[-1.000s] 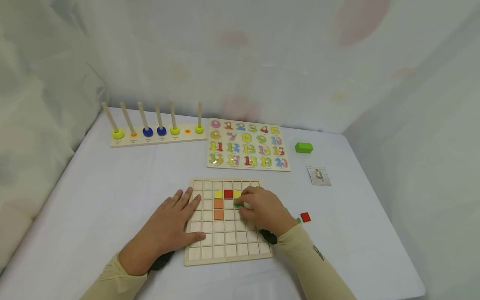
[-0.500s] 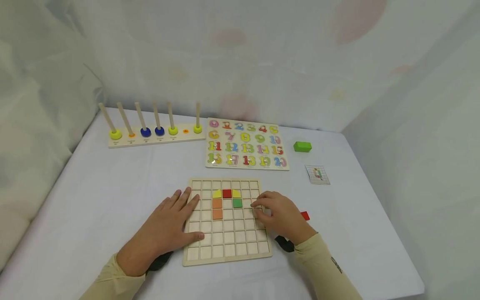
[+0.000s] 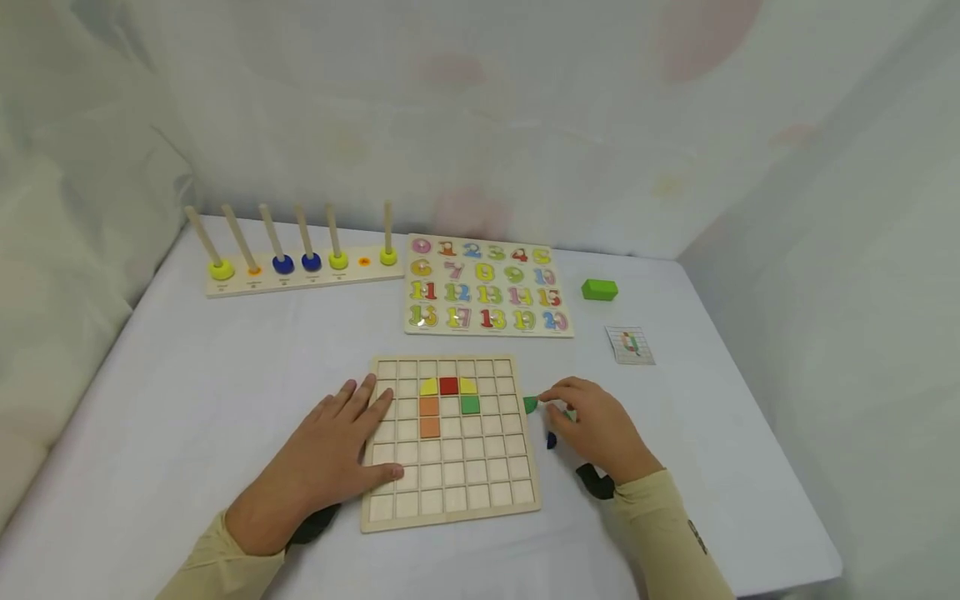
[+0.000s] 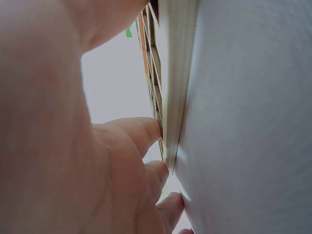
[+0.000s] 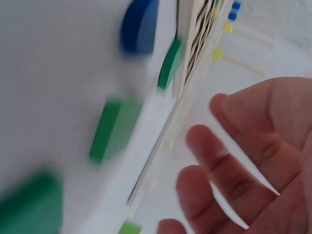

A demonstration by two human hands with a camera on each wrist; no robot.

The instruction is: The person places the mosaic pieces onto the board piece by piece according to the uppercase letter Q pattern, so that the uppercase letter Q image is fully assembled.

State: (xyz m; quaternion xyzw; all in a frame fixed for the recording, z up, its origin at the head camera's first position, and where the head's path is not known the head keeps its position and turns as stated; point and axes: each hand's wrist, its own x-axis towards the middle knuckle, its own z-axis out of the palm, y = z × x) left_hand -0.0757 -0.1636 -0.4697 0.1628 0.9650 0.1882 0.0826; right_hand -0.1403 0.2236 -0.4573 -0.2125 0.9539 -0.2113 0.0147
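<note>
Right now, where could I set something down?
The table is bare between the peg rack and left hand, and right of the right hand and picture card. It's crowded between the grid board and right hand: a green piece and blue piece lie there.

A rounded green piece [image 3: 531, 404] lies beside the wooden grid board [image 3: 454, 475] holding six tiles [image 3: 448, 386].

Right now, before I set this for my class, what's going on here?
A person's left hand rests spread over the left edge of a square wooden grid board. Six flat yellow, red, orange and green tiles sit in its cells. The right hand, holding nothing, is near a green curved-edged piece.
</note>
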